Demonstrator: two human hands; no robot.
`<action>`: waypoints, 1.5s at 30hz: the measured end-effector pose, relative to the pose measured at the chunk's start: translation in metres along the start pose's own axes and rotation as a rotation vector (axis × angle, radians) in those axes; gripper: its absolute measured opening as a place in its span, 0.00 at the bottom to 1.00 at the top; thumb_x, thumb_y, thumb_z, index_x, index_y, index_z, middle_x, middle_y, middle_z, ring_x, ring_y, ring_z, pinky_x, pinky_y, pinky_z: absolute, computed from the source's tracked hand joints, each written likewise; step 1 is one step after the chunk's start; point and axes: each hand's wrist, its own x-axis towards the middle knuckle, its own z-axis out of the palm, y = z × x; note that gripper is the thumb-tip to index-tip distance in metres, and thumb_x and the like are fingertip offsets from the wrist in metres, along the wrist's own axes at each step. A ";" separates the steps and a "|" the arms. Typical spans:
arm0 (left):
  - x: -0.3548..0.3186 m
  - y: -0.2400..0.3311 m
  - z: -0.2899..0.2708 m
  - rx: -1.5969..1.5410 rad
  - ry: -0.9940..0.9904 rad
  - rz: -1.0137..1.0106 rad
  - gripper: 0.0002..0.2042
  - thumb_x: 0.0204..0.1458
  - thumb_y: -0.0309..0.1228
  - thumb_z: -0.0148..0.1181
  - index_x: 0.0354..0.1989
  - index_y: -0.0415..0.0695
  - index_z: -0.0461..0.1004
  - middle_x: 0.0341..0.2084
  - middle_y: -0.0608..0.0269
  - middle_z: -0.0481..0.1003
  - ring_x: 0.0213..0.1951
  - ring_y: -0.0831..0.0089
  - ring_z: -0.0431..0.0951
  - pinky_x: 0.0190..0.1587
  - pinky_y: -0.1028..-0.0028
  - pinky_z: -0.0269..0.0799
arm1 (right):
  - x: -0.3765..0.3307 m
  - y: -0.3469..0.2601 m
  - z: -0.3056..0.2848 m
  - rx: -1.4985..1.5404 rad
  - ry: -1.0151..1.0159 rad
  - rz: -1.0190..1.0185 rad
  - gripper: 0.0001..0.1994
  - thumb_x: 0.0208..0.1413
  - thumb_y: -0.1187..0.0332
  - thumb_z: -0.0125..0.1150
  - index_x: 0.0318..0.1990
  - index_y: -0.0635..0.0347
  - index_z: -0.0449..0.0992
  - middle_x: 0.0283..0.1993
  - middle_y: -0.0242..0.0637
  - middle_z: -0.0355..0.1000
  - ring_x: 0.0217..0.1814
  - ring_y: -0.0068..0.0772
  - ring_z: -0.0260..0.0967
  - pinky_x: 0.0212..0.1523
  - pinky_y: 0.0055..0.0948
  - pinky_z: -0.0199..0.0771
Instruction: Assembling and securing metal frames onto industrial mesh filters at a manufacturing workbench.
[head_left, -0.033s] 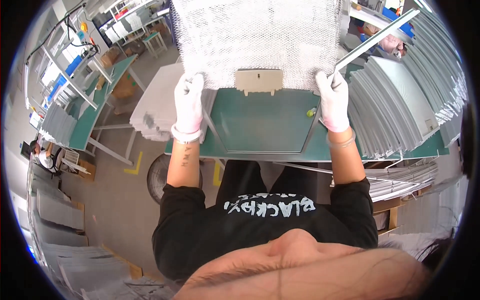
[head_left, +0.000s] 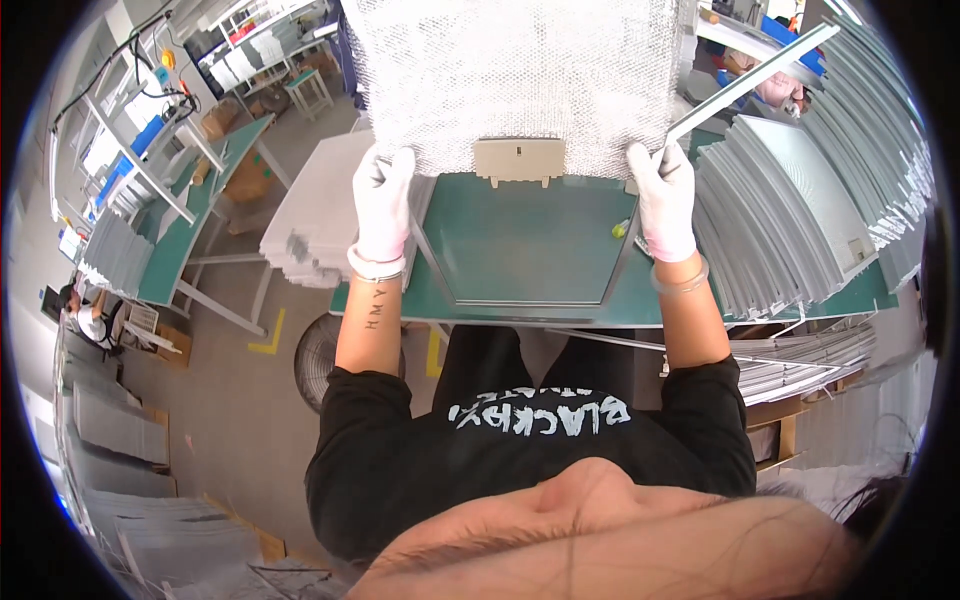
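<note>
In front of me a silvery mesh sheet (head_left: 520, 80) is held up by its two near corners. My left hand (head_left: 383, 200), in a white glove, pinches the left corner. My right hand (head_left: 665, 205), gloved too, closes on the right corner. A long thin metal strip (head_left: 755, 83) slants up and right from the right fingers and seems gripped with the sheet. A beige plastic piece (head_left: 519, 163) with two small feet sits at the middle of the sheet's near edge. Below, a thin rectangular metal frame (head_left: 530, 304) lies on the green worktable (head_left: 870, 287).
A stack of pale sheets (head_left: 315, 205) stands at the left. Many framed panels (head_left: 770, 220) lean in rows on the right. A small yellow-green object (head_left: 620, 229) lies by the frame. A floor fan (head_left: 320, 360) is below the table; a person (head_left: 90, 315) sits far left.
My left hand has shifted slightly right with the sheet's left corner. The sheet and the strip have moved only a little; the metal frame has stayed put.
</note>
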 end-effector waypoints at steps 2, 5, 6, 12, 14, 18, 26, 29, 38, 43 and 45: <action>0.006 -0.022 0.005 -0.033 -0.030 0.042 0.06 0.58 0.24 0.56 0.42 0.38 0.73 0.30 0.75 0.72 0.31 0.89 0.67 0.35 0.85 0.62 | 0.006 0.012 -0.003 -0.031 0.064 -0.059 0.11 0.57 0.76 0.59 0.48 0.65 0.74 0.27 0.17 0.65 0.23 0.05 0.47 0.22 0.12 0.48; 0.002 -0.049 0.008 -0.094 -0.044 0.062 0.06 0.55 0.18 0.58 0.40 0.38 0.72 0.29 0.74 0.71 0.27 0.91 0.64 0.30 0.87 0.61 | -0.003 0.017 -0.001 -0.075 0.080 -0.012 0.11 0.58 0.77 0.59 0.48 0.63 0.73 0.31 0.18 0.68 0.26 0.07 0.53 0.27 0.12 0.54; -0.002 -0.055 0.010 -0.087 -0.029 0.051 0.07 0.55 0.18 0.58 0.41 0.38 0.71 0.29 0.73 0.72 0.27 0.91 0.64 0.29 0.87 0.61 | -0.004 0.029 -0.007 -0.174 0.078 -0.034 0.13 0.57 0.78 0.58 0.51 0.65 0.71 0.33 0.20 0.70 0.25 0.07 0.53 0.26 0.12 0.54; -0.002 -0.047 0.023 -0.220 -0.109 -0.029 0.18 0.56 0.17 0.53 0.56 0.36 0.64 0.46 0.62 0.73 0.46 0.81 0.72 0.50 0.79 0.68 | -0.004 0.040 -0.010 -0.077 0.143 -0.097 0.14 0.58 0.77 0.57 0.51 0.68 0.71 0.36 0.25 0.73 0.28 0.07 0.57 0.30 0.12 0.58; 0.000 -0.062 0.003 -0.163 -0.164 -0.059 0.18 0.57 0.17 0.53 0.56 0.35 0.63 0.46 0.62 0.73 0.46 0.81 0.72 0.49 0.79 0.68 | -0.002 0.048 -0.017 -0.034 0.078 -0.052 0.14 0.59 0.78 0.55 0.53 0.68 0.70 0.40 0.27 0.74 0.33 0.10 0.62 0.36 0.13 0.63; -0.004 -0.071 -0.001 -0.079 -0.229 -0.064 0.16 0.58 0.19 0.53 0.55 0.36 0.63 0.45 0.64 0.73 0.44 0.82 0.71 0.48 0.80 0.67 | -0.001 0.054 -0.022 -0.003 0.052 -0.025 0.14 0.59 0.78 0.54 0.52 0.69 0.70 0.44 0.31 0.75 0.39 0.13 0.67 0.42 0.16 0.67; -0.049 -0.118 -0.022 -0.016 -0.220 -0.159 0.15 0.58 0.21 0.54 0.54 0.37 0.65 0.43 0.67 0.73 0.39 0.85 0.70 0.44 0.81 0.67 | -0.033 0.106 -0.042 -0.017 -0.076 0.135 0.14 0.61 0.76 0.53 0.53 0.69 0.69 0.48 0.33 0.74 0.49 0.19 0.69 0.53 0.23 0.68; -0.071 -0.134 -0.026 -0.047 -0.205 -0.209 0.16 0.58 0.22 0.54 0.54 0.38 0.65 0.41 0.70 0.73 0.36 0.86 0.69 0.40 0.82 0.67 | -0.058 0.131 -0.050 -0.014 -0.091 0.196 0.15 0.61 0.74 0.54 0.54 0.68 0.68 0.49 0.33 0.74 0.49 0.19 0.69 0.52 0.24 0.68; -0.099 -0.148 -0.040 0.090 -0.253 -0.282 0.16 0.59 0.28 0.57 0.54 0.36 0.66 0.40 0.68 0.74 0.36 0.84 0.69 0.40 0.81 0.67 | -0.089 0.152 -0.063 -0.190 -0.138 0.248 0.16 0.61 0.73 0.56 0.55 0.69 0.67 0.48 0.36 0.74 0.48 0.23 0.70 0.51 0.25 0.68; -0.130 -0.173 -0.056 0.063 -0.274 -0.396 0.17 0.59 0.26 0.56 0.55 0.36 0.65 0.43 0.65 0.74 0.39 0.81 0.71 0.43 0.78 0.68 | -0.113 0.180 -0.067 -0.046 -0.137 0.334 0.18 0.62 0.70 0.57 0.56 0.69 0.66 0.50 0.36 0.74 0.51 0.23 0.69 0.55 0.26 0.67; -0.143 -0.182 -0.058 0.076 -0.245 -0.357 0.17 0.58 0.25 0.56 0.55 0.36 0.65 0.43 0.64 0.75 0.39 0.80 0.73 0.42 0.77 0.70 | -0.124 0.189 -0.072 -0.061 -0.130 0.343 0.19 0.62 0.67 0.58 0.55 0.69 0.66 0.51 0.37 0.73 0.52 0.24 0.69 0.55 0.27 0.67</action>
